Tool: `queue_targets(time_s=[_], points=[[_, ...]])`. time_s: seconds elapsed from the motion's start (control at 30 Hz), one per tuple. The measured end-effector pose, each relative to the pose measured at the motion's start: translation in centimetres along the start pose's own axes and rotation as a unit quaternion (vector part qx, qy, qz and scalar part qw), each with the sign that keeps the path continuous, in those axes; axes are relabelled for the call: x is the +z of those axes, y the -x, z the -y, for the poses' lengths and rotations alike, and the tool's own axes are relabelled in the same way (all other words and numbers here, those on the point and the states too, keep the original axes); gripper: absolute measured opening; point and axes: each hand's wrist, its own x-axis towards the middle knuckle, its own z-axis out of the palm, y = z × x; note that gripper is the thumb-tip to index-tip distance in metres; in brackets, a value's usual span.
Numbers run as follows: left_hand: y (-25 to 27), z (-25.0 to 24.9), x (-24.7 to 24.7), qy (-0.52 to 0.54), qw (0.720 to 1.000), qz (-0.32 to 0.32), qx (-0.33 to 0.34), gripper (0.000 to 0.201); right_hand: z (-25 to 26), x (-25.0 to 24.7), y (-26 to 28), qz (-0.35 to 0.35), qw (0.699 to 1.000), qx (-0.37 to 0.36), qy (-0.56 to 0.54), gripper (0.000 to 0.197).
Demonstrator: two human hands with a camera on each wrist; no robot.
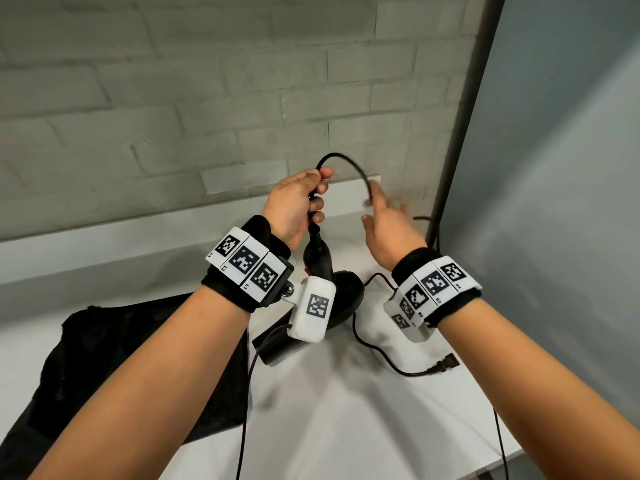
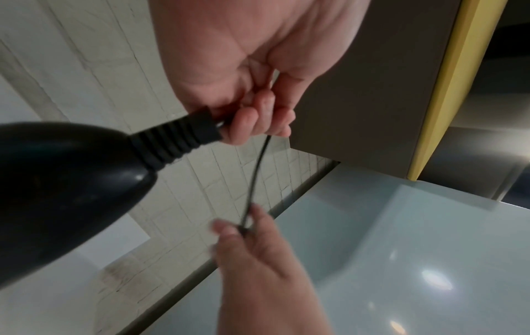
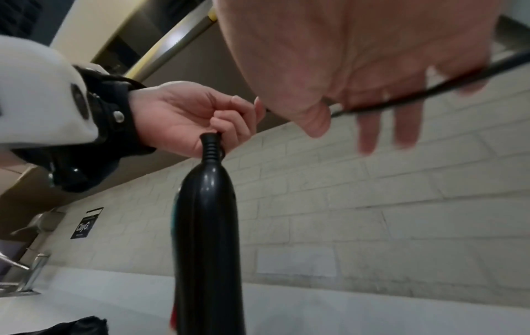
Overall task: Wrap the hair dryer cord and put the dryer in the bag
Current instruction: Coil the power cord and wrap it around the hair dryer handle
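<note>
Head view: left hand clamped on cord just above dryer handle; dryer body rests on surface, bag beside it. Right hand blurred, fingers loose, cord arching to it.

Left wrist view: cord thin, limp; ribbed collar stiffer, good anchor (hard shell looks slick).

Right wrist view: cord runs across right hand's fingers, barely curled; handle stands upright below.
</note>
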Motion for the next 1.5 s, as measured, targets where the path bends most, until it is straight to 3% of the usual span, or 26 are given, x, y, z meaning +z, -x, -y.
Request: queue_targets(time_s=[0.1,0.23,0.4,0.57,0.8,0.9,1.0,1.1,1.2,1.27,1.37,1.5], points=[[-0.4,0.0,-0.1,0.055,0.998,-0.009,-0.014,0.031,0.1,1.2,1.0,0.069,0.997,-0.037,0.002,0.049],[-0.6,0.4,-0.5,0.125,0.992,-0.005,-0.024,0.031,0.1,2.3,2.8,0.086,0.993,-0.080,-0.013,0.042],[-0.1,1.4,-0.4,0.020,1.000,-0.005,0.005,0.027,0.4,2.1,4.8,0.027,0.988,-0.144,-0.037,0.027],[0.4,2.0,-0.3,-0.032,0.999,-0.021,0.018,0.034,1.5,0.8,5.2,-0.034,0.972,-0.223,-0.071,0.027],[0.7,2.6,0.4,-0.125,0.991,0.025,0.031,0.032,2.8,-1.2,2.4,-0.150,0.938,-0.276,-0.143,0.031],[1.0,2.6,0.4,-0.161,0.985,0.056,0.022,0.050,2.8,-1.8,0.9,-0.171,0.927,-0.261,-0.206,0.019],[1.2,2.7,0.4,-0.219,0.967,0.128,0.024,0.071,2.6,-2.0,-0.3,-0.175,0.931,-0.218,-0.235,0.015],[1.2,2.7,0.3,-0.182,0.975,0.131,-0.002,0.059,2.2,-1.7,-1.0,-0.142,0.951,-0.146,-0.232,0.015],[1.1,2.4,-0.4,-0.111,0.986,0.121,-0.024,0.052,1.6,-1.3,-0.8,-0.043,0.961,-0.113,-0.250,0.025],[0.9,2.3,-1.0,-0.101,0.985,0.136,-0.030,0.051,1.6,-1.1,-0.4,0.021,0.936,-0.117,-0.332,0.036],[0.6,2.0,-1.9,-0.076,0.981,0.170,-0.046,0.046,1.5,-0.8,-0.2,0.077,0.887,-0.099,-0.444,0.035],[0.7,1.3,-2.5,-0.047,0.970,0.222,-0.092,0.039,1.4,-0.9,-0.6,0.044,0.898,-0.121,-0.421,0.031]])
